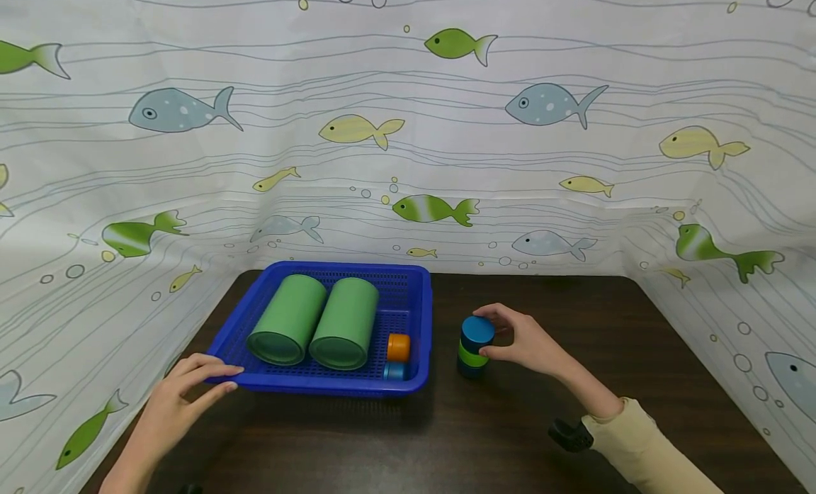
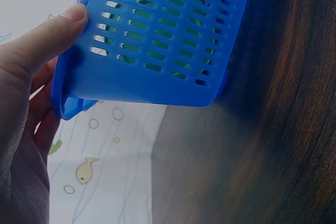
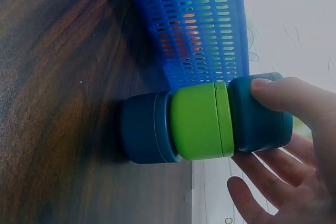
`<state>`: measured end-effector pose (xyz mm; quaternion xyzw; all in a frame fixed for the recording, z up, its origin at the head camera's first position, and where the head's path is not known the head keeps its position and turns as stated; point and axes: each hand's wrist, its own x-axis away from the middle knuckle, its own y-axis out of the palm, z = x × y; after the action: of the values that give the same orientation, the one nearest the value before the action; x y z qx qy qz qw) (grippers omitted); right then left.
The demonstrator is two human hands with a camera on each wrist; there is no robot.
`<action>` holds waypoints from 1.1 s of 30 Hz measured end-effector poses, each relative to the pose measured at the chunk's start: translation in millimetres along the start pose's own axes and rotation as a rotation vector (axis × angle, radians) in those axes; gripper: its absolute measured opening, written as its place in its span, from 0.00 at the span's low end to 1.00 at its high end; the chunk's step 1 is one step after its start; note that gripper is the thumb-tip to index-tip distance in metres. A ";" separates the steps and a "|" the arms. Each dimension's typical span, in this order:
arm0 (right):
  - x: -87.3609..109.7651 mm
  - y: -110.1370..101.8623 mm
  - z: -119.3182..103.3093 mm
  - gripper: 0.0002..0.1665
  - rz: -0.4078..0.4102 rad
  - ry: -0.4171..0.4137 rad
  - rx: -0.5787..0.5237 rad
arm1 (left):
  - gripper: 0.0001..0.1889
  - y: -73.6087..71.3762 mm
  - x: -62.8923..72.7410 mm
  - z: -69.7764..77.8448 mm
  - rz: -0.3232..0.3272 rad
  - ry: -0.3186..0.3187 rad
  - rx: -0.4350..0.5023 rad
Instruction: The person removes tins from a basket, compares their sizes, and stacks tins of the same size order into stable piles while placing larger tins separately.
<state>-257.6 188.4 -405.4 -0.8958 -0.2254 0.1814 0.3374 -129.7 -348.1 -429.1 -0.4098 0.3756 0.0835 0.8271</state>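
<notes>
My left hand (image 1: pixel 178 398) grips the near left corner of a blue plastic basket (image 1: pixel 306 385), thumb on one side of the rim and fingers on the other in the left wrist view. To the right of the basket, three small round lidded jars stand stacked upright: a dark blue jar (image 3: pixel 147 128) at the bottom, a lime green jar (image 3: pixel 199 121) in the middle and a teal-blue jar (image 3: pixel 260 114) on top. My right hand (image 1: pixel 529 341) pinches the top jar between thumb and fingers.
Inside the basket, two large green cylinders (image 1: pixel 290 317) lie side by side. Next to them, in the near right corner, sit a small orange jar (image 1: pixel 398 347) and a small blue jar (image 1: pixel 394 371). The dark wooden table (image 1: pixel 542 437) is bordered by a fish-print sheet (image 1: pixel 382 161).
</notes>
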 end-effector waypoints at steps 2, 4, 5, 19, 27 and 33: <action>-0.1 0.0 -0.3 0.34 0.001 -0.001 0.005 | 0.23 0.0 0.0 -0.5 0.002 0.003 0.002; -0.1 -0.1 -0.3 0.34 0.001 -0.001 0.007 | 0.22 0.0 -0.2 -0.4 0.002 0.003 -0.002; 0.0 -0.2 -0.2 0.34 0.001 0.000 0.006 | 0.22 0.1 -0.4 -0.3 0.001 0.003 0.000; 0.6 0.0 -2.0 0.35 -0.001 0.001 -0.007 | 0.23 -0.4 -0.8 0.1 -0.001 0.001 0.013; 0.3 0.4 0.9 0.35 0.005 0.003 -0.002 | 0.23 -0.6 -0.8 1.6 -0.007 -0.006 0.003; 0.2 0.0 1.0 0.35 0.000 -0.018 -0.010 | 0.23 -1.5 -0.5 1.7 -0.016 -0.015 -0.005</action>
<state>-257.9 189.0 -406.1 -0.8959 -0.2292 0.1882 0.3308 -128.4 -347.7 -427.2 -0.4143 0.3658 0.0807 0.8294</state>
